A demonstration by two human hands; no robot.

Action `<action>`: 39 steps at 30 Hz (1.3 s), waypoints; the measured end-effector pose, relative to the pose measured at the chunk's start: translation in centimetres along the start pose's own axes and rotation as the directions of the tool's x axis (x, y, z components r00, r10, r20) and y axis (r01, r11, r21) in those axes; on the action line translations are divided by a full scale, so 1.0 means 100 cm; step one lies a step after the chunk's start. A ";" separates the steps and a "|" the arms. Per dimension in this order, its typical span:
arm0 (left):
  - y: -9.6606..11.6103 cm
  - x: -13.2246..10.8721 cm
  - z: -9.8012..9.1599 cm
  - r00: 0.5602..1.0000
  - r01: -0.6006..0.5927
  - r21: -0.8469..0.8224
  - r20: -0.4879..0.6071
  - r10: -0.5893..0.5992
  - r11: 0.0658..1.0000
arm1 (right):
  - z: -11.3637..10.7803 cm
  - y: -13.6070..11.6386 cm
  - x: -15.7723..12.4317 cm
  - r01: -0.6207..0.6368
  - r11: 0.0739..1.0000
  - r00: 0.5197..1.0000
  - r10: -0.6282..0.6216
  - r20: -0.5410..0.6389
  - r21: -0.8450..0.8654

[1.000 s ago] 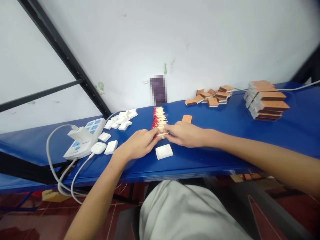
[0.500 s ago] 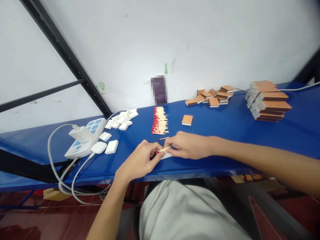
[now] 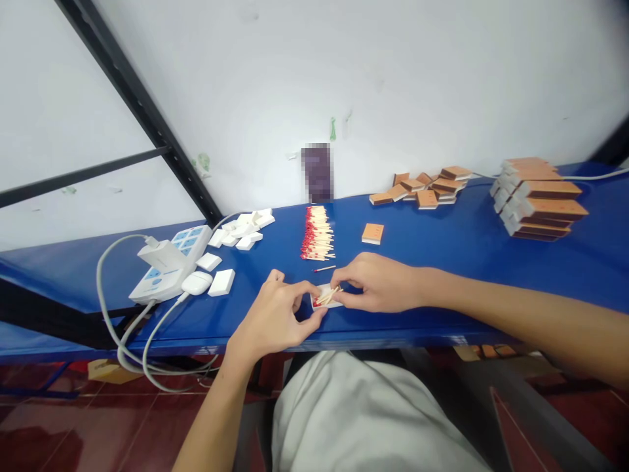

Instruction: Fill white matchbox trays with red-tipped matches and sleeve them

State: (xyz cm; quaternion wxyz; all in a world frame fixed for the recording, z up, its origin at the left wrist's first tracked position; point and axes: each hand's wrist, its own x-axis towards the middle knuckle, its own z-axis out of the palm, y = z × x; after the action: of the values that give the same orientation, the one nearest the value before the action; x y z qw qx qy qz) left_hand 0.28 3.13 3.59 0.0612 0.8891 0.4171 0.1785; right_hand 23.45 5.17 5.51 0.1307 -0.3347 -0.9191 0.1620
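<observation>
My left hand (image 3: 278, 314) and my right hand (image 3: 378, 282) meet over a small white matchbox tray (image 3: 326, 299) near the front edge of the blue table (image 3: 466, 262). A small bunch of red-tipped matches lies in the tray, pinched by my right fingertips, while my left fingers hold the tray's left end. Behind the hands a row of loose matches (image 3: 317, 233) lies on the table. One single match (image 3: 324, 269) lies apart in front of that row. An orange matchbox sleeve (image 3: 373, 233) sits to the right of the row.
Several empty white trays (image 3: 243, 229) lie at the left, beside a white power strip (image 3: 170, 262) with a charger, cables and a white earbud case (image 3: 196, 282). Orange matchboxes (image 3: 427, 187) lie scattered at the back; a taller stack (image 3: 540, 200) stands far right. A black frame leans at left.
Both hands drew back from the row of matches toward the table's front edge, carrying a few matches, and set them into the white tray. One match was left lying apart.
</observation>
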 end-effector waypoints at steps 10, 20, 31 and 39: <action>-0.001 0.000 0.000 1.000 0.005 -0.101 0.027 -0.002 0.995 | 0.004 0.006 0.001 0.102 0.993 0.994 -0.104 -0.045 -0.051; -0.001 0.002 -0.001 0.996 -0.085 -0.136 -0.027 0.082 0.987 | 0.002 0.009 0.000 0.176 0.977 0.984 -0.178 0.006 0.122; -0.002 0.001 -0.001 0.993 -0.122 -0.208 -0.024 0.119 0.970 | 0.003 0.010 0.001 0.186 0.975 0.982 -0.189 0.013 0.120; -0.003 0.002 -0.001 0.994 -0.108 -0.192 -0.022 0.106 0.975 | 0.000 0.009 -0.002 0.177 0.975 0.982 -0.185 0.049 0.136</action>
State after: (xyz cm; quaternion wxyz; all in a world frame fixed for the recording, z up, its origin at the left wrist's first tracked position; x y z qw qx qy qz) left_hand 0.13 3.46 3.60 0.1349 0.8990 0.3497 0.2263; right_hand 24.10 5.72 5.12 0.1385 -0.2351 -0.9366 0.2198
